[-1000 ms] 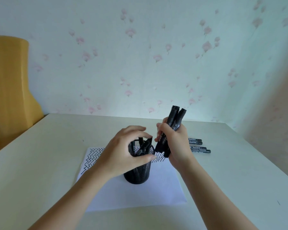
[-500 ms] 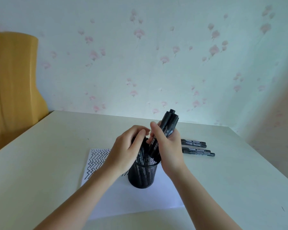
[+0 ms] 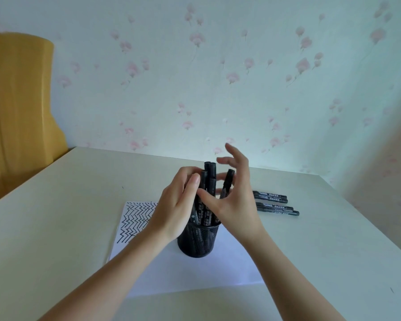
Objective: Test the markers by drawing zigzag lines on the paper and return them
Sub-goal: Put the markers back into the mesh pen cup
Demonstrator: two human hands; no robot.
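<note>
At the far left a yellow wooden panel [image 3: 16, 117] stood beyond the table [image 3: 56, 228], taking no part in the work. Next came the paper [image 3: 171, 272], flat on the table, with rows of black zigzag lines [image 3: 137, 218] filling its left upper corner, which I took as proof that testing had already been done there.

My left hand [image 3: 174, 209] was curled against the left side of the markers [image 3: 208, 179] standing in the pen holder [image 3: 198, 239], thumb and fingertips pressed on the barrels near their caps. I judged it was there to steady the bundle so it would settle upright and not tip the light mesh cup. The pen holder stood on the paper itself, near the middle, within easy reach of both hands.

My right hand [image 3: 234, 200] was spread wide just right of the bundle, fingers splayed and gripping nothing, the thumb reaching toward the barrels. That looked to me like a release, with the markers left to lean inside the rim.

Farther right, four loose markers [image 3: 273, 203] lay on the table in two close pairs, parallel, caps on as far as I could tell, well apart from the paper's edge. I reckoned they were parked there in order, as the ones left to go back in the cup. Whether they had been tested I could not tell.
</note>
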